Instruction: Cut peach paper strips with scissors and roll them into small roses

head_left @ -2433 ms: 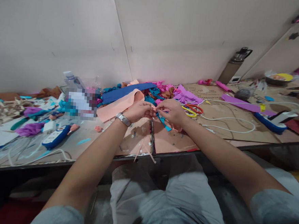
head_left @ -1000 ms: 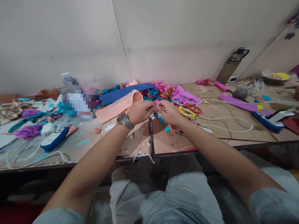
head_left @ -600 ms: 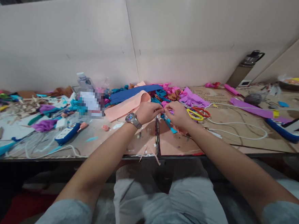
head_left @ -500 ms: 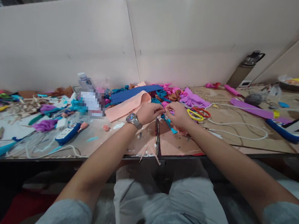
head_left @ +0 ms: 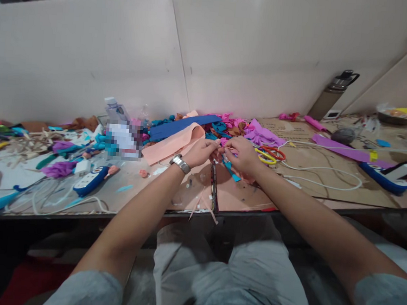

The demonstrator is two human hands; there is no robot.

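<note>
My left hand point(head_left: 199, 152), with a metal watch on the wrist, and my right hand point(head_left: 241, 154) meet above the middle of the table, fingertips pinched together on a small pink piece point(head_left: 220, 150) I cannot make out in detail. A teal strip point(head_left: 230, 170) hangs below my right hand. A long peach strip point(head_left: 171, 143) and a dark blue strip point(head_left: 181, 125) lie just behind my left hand. Yellow and red scissors point(head_left: 269, 153) rest right of my right hand.
A heap of pink, purple and teal scraps point(head_left: 240, 127) lies at the back. A blue power strip point(head_left: 90, 181) with white cables sits left, another point(head_left: 385, 177) right. A metal bottle point(head_left: 331, 94) and a bowl point(head_left: 397, 112) stand far right. White partition boards close the back.
The view shifted a little to the left and then steadied. My hands stay together at the same spot, fingers working the small piece; a person's hand at the far right edge left the view.
</note>
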